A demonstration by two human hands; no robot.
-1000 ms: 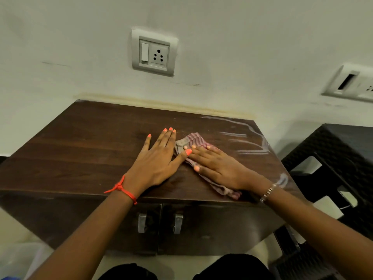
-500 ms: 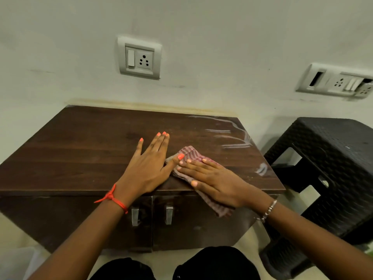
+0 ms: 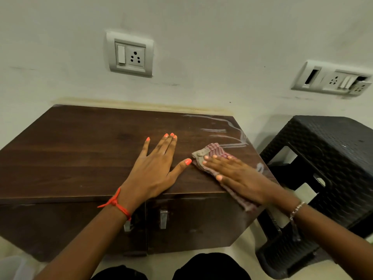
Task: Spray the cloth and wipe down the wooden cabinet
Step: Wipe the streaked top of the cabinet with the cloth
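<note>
- Pressing flat on the cloth (image 3: 214, 156), the right hand (image 3: 240, 178) lies palm down w/ fingers spread and straight, not curled round the fabric; it pins the cloth to the top rather than grasping it.
- Cloth: red-and-white checked w/ a beige hem, crumpled, on the right part of the wooden cabinet (image 3: 84, 158) top. Its far end shows past the fingertips; its near end sticks out under the wrist and hangs over the front-right corner.
- Left hand (image 3: 153, 174) rests palm down on bare wood near the middle of the top, fingers extended, thumb splayed out toward the cloth. Thumb tip is just beside the cloth's edge; can't tell if it touches. Holds nothing.
- Orange nail polish on both hands. Red thread bracelet (image 3: 116, 203) on the left wrist, beaded bracelet (image 3: 296, 209) on the right wrist.
- Pale wet streaks (image 3: 224, 134) curve across the back-right part of the top, beyond the cloth.
- Cabinet front: 2 doors w/ 2 metal handles (image 3: 163, 218) side by side below the front edge; the left 1 is partly hidden by the left forearm.
- Wall behind: a switch-and-socket plate (image 3: 130, 54) above the cabinet, a wider socket panel (image 3: 333, 79) to the right.
- Black woven-pattern plastic stool (image 3: 331, 150) stands just right of the cabinet.
</note>
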